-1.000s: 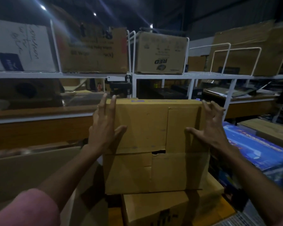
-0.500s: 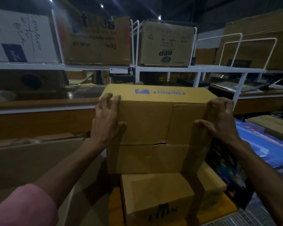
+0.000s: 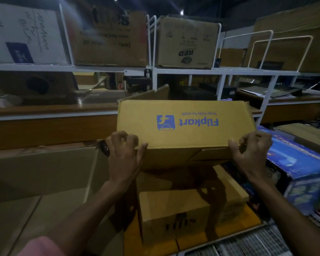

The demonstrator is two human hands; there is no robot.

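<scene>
1. The box (image 3: pixel 185 126) hangs between the two hands, tipped with its printed face up, above a smaller box (image 3: pixel 174 209). The pickup looks done; carrying and setting down remain.
2. The left hand (image 3: pixel 124 154) and right hand (image 3: pixel 251 152) each clamp a near corner, fingers curled over the edge.
3. It is tan cardboard with a blue logo (upside down) and a loose far flap.
</scene>
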